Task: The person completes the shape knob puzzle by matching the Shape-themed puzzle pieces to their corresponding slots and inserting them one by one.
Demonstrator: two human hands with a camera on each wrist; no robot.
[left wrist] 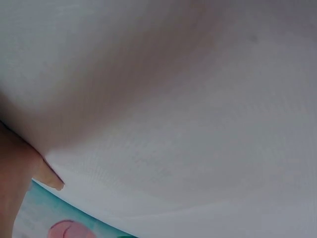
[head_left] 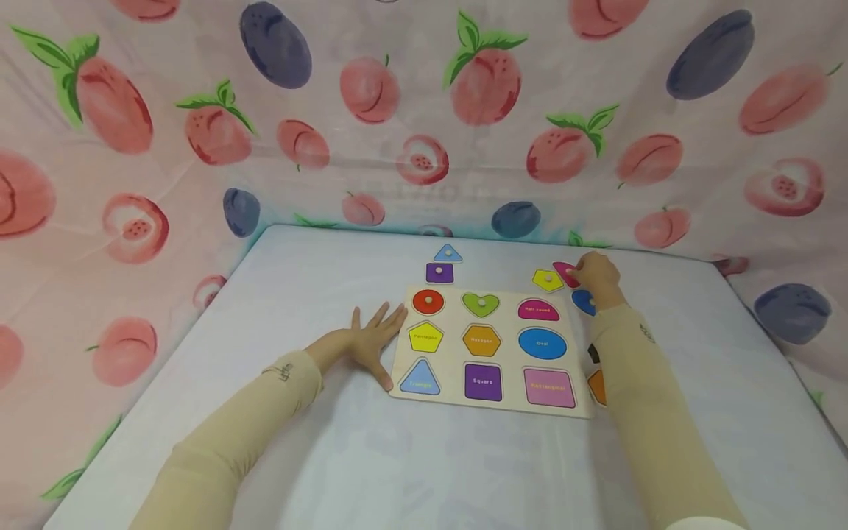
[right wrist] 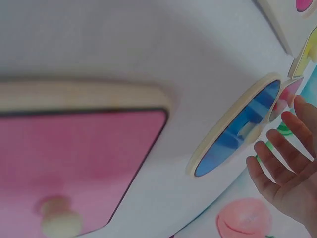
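My left hand [head_left: 369,344] lies with spread fingers at the left edge of a white shape puzzle board [head_left: 447,361]. Beyond the board's far right corner, my right hand [head_left: 599,278] pinches the knob of a magenta half-round puzzle piece [head_left: 560,269]. A yellow pentagon piece [head_left: 547,280] lies right beside that piece, and a blue oval piece [head_left: 581,300] is just below the hand. On the board, a red circle [head_left: 424,304] and a green heart [head_left: 478,305] carry knobs; the other shapes show printed words. In the left wrist view, only part of the left hand [left wrist: 20,173] appears.
Behind the board lie a light blue triangle piece [head_left: 445,258] and a purple square piece [head_left: 437,278]. An orange hexagon piece [head_left: 597,386] is partly hidden by the right sleeve [head_left: 652,412]. A pink piece [right wrist: 74,158] looms close in the right wrist view. Fruit-patterned cloth [head_left: 424,88] surrounds the table.
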